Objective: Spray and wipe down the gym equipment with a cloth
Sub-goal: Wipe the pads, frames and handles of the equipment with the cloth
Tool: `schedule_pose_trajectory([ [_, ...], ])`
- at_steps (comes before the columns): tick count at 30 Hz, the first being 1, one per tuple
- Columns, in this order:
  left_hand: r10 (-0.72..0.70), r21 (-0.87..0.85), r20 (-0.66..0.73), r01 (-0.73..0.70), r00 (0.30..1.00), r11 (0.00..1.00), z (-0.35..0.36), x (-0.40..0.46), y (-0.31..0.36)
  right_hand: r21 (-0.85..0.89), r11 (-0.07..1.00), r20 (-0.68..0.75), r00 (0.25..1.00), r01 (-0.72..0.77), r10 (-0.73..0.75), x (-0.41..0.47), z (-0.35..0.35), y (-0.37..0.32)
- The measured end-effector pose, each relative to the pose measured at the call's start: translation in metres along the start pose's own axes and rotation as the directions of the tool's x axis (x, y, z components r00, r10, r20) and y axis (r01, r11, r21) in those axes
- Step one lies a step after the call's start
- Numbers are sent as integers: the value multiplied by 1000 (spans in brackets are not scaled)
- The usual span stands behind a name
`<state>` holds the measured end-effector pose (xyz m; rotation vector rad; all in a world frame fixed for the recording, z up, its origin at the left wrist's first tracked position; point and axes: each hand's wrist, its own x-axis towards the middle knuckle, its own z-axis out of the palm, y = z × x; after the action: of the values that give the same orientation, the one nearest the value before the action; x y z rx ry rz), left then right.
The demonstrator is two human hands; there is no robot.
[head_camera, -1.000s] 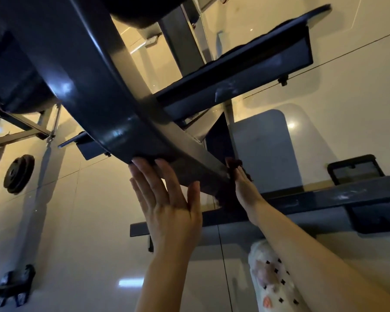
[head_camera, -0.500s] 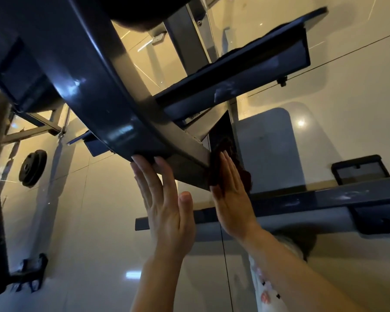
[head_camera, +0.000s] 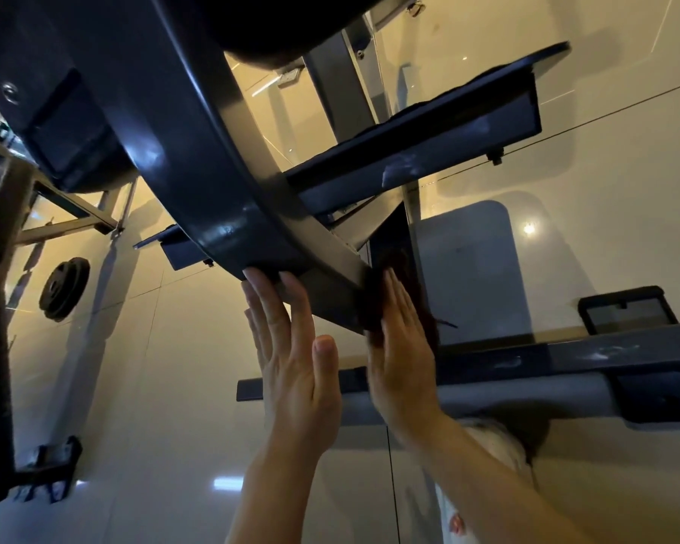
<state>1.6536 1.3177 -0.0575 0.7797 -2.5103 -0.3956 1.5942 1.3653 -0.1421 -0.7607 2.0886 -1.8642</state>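
Note:
A dark blue curved steel beam [head_camera: 181, 159] of a gym machine runs from the upper left down to the centre. My left hand [head_camera: 295, 347] has straight fingers, and its fingertips touch the beam's lower end. My right hand [head_camera: 403, 347] lies flat, fingers straight, pressing a dark brownish cloth [head_camera: 399, 265] against the dark upright plate [head_camera: 393, 233] where the beam ends. Most of the cloth is hidden under my palm. No spray bottle is in view.
A blue footplate [head_camera: 428, 151] juts out at the upper right and a horizontal base bar [head_camera: 566, 359] crosses behind my wrists. A black weight plate [head_camera: 63, 288] lies on the glossy tiled floor [head_camera: 154, 386] at the left. A black framed object [head_camera: 627, 308] sits at the right.
My right hand has moved up from the beam's lower end and flattened, pressing the cloth against the upright plate. My left hand has stayed at the beam's end.

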Motion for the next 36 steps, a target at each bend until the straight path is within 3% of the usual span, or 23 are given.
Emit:
schedule_pose_trajectory([
  [3,-43,4,13,43,999,999,-1,-1,-1,152,972,-100,981,179,-165,15,14,-34],
  [7,-67,-21,38,67,997,998,-5,-5,-1,-27,966,-135,957,255,-257,20,19,1],
  [10,-92,-48,38,94,995,994,-5,-4,3,-90,984,-40,987,152,-156,3,12,45],
  [12,-132,-69,37,134,991,989,-3,-3,6,-244,967,39,997,72,-64,-4,2,73],
  [15,-144,-95,32,146,989,985,-2,-4,9,-429,899,246,947,-86,208,-3,-18,98],
  [18,-133,-127,25,135,991,983,-4,-4,11,-341,921,293,910,-188,294,-4,-24,87],
  [20,-133,-136,18,135,991,982,-4,-2,13,-210,968,161,971,-140,175,-6,-17,56],
  [22,-114,-149,14,115,993,982,-3,-3,11,-76,996,-37,998,39,-42,-5,-9,16],
  [24,-168,-131,62,175,984,976,-4,-5,12,26,973,-163,961,230,-223,6,-5,-32],
  [26,-332,-130,193,359,923,924,-7,-3,16,58,930,-195,918,363,-346,23,-5,-63],
  [27,-331,-151,191,361,924,920,-10,-3,17,56,914,-205,901,401,-383,29,-4,-67],
  [30,-96,-151,41,101,995,983,-11,-3,13,74,914,-217,901,398,-375,34,0,-42],
  [36,-117,-116,45,122,992,986,-14,-5,10,-96,974,-3,978,206,-207,9,-8,45],
])
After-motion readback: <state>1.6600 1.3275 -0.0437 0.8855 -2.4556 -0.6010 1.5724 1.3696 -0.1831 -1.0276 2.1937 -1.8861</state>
